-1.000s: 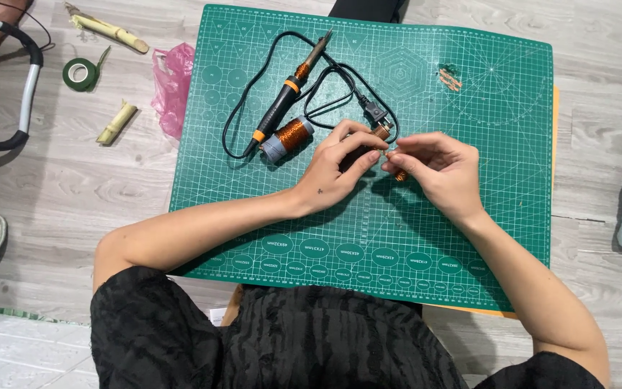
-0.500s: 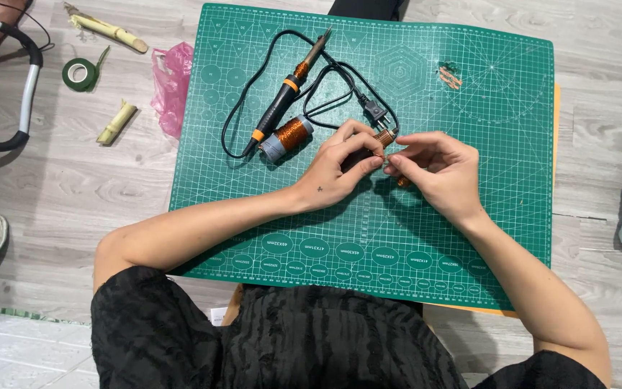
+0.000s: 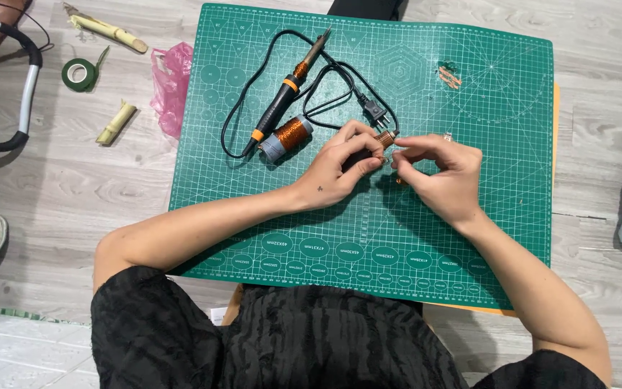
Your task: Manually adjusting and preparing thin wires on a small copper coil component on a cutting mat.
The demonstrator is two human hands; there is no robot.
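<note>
Pinching a small copper piece [image 3: 386,138] — seemingly — between both hands [image 3: 390,162].

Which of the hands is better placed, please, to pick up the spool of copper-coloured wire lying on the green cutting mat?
Left, probably: the left hand lies just beside the spool of copper-coloured wire, while the right hand is farther off, on its far side.
</note>
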